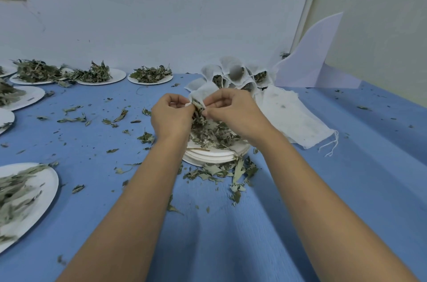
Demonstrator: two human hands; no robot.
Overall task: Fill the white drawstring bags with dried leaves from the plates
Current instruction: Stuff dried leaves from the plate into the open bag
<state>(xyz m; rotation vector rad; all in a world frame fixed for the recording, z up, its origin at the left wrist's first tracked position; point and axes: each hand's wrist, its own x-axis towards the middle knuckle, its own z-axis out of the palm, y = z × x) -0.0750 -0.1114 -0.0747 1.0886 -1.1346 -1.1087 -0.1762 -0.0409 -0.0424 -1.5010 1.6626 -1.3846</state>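
Both hands meet above a stack of white paper plates [215, 157] heaped with dried leaves [212, 134]. My left hand [171, 115] pinches one side of a small white drawstring bag [196, 95]. My right hand [231, 110] pinches the other side, with leaves showing at the bag's mouth between my fingers. Behind my hands stands a cluster of filled bags [233, 74]. A flat pile of white bags [293, 117] with loose strings lies to the right.
More plates of leaves line the far edge [150, 76] [97, 76] and the left side [25, 194] of the blue tablecloth [346, 189]. Loose leaves litter the cloth around the stack. A white sheet [316, 60] leans on the wall at back right.
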